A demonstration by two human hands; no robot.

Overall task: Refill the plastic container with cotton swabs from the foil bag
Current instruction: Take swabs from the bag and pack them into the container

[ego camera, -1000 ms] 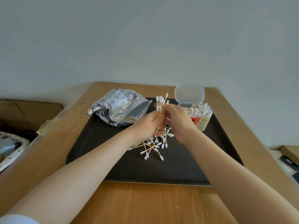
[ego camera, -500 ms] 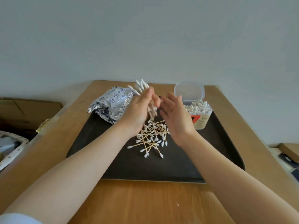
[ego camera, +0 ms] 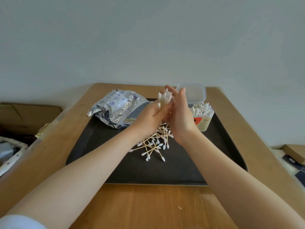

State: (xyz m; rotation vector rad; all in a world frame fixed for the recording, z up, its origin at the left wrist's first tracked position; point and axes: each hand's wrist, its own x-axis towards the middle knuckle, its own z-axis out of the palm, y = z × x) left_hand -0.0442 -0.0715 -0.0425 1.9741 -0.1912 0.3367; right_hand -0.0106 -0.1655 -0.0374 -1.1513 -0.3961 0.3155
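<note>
Swabs [ego camera: 163, 100] stood as an upright bundle between my two hands in the head view, cotton tips up, long axis near vertical. My left hand [ego camera: 149, 119] gripped the bundle's lower half, fingers curled round the sticks. My right hand [ego camera: 179, 116] lay flat against the bundle's right side, fingers straight and pointing up, pressing rather than holding. The container [ego camera: 203, 119] sat just right of that hand, lid open, already packed with upright swabs, so I judged the right hand nearer for the drop. Loose swabs [ego camera: 156, 142] lay scattered on the tray [ego camera: 99, 146] below my wrists. The bag [ego camera: 117, 108] lay left, mouth toward the hands.
</note>
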